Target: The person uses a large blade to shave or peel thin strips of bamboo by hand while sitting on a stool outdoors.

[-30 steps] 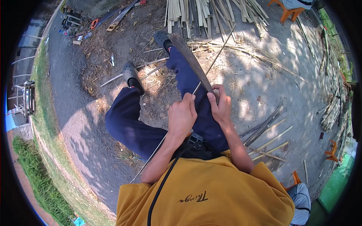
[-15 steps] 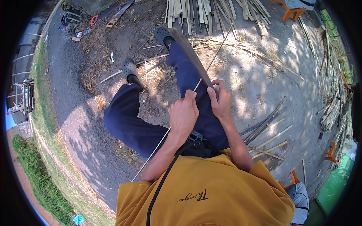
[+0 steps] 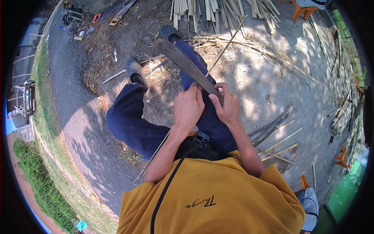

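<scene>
Gripped in my right hand [image 3: 227,106], the blade [image 3: 185,63] points to ten o'clock; my left hand [image 3: 189,109] clasps the stick [image 3: 226,46], its far end at one o'clock.

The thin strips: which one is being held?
The long strip passing under the blade, in the left hand; the other strips lie on the ground.

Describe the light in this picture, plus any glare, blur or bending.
In the head view, sun and shade dapple the ground; in the head view, fisheye bending bows the grass along the left, with black corners; in the head view, the left hand and right hand look fairly sharp, the blade dull, without strong glare.
</scene>
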{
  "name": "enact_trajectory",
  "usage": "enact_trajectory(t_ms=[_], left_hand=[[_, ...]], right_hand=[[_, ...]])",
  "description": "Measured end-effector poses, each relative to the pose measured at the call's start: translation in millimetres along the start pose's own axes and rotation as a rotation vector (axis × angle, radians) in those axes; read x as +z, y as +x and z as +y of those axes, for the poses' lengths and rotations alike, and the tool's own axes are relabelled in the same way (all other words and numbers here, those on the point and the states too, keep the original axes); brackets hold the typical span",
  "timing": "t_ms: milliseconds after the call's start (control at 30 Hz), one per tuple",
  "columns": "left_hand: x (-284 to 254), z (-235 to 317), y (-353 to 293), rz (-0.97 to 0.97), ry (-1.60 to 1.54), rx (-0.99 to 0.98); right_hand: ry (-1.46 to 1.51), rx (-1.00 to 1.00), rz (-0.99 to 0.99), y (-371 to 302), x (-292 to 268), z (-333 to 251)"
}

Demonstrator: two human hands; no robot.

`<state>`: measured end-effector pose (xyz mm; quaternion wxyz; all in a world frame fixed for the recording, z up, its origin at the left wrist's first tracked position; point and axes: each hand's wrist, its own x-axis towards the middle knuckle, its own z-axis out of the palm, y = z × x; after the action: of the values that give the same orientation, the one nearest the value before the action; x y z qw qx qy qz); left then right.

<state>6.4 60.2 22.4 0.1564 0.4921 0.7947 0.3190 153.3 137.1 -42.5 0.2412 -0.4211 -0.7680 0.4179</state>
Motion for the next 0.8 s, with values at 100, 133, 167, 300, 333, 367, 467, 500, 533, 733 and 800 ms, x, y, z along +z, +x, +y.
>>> enact_trajectory(t_ms=[100,133,167,300,333,367,467,500,533,733,800], left_hand=[[2,-10,10,-0.170,-0.306,-0.188],[3,-12,10,-0.195,-0.315,-0.240],[3,-15,9,-0.174,-0.321,-0.222],[6,-20,1,-0.183,-0.359,-0.235],[7,-21,0,-0.146,-0.426,-0.159],[7,-22,-1,-0.171,-0.385,-0.228],[8,-26,0,-0.240,-0.411,-0.285],[8,-27,1,-0.254,-0.462,-0.305],[8,-27,0,-0.260,-0.497,-0.346],[4,-16,1,-0.238,-0.272,-0.298],[2,-11,3,-0.179,-0.306,-0.238]], right_hand=[[0.050,-0.004,0.029,0,1,1],[0.051,0.025,0.020,1,1,2],[0.053,0.025,0.017,2,2,3],[0.024,0.034,0.002,5,3,6],[0.013,0.076,-0.020,6,3,7],[0.031,0.033,0.001,6,3,6],[0.038,-0.002,0.030,5,2,4],[0.028,0.013,0.010,4,2,3],[0.018,0.028,-0.009,3,1,2],[0.041,0.000,0.054,3,2,-1],[0.058,0.006,0.041,2,3,-1]])
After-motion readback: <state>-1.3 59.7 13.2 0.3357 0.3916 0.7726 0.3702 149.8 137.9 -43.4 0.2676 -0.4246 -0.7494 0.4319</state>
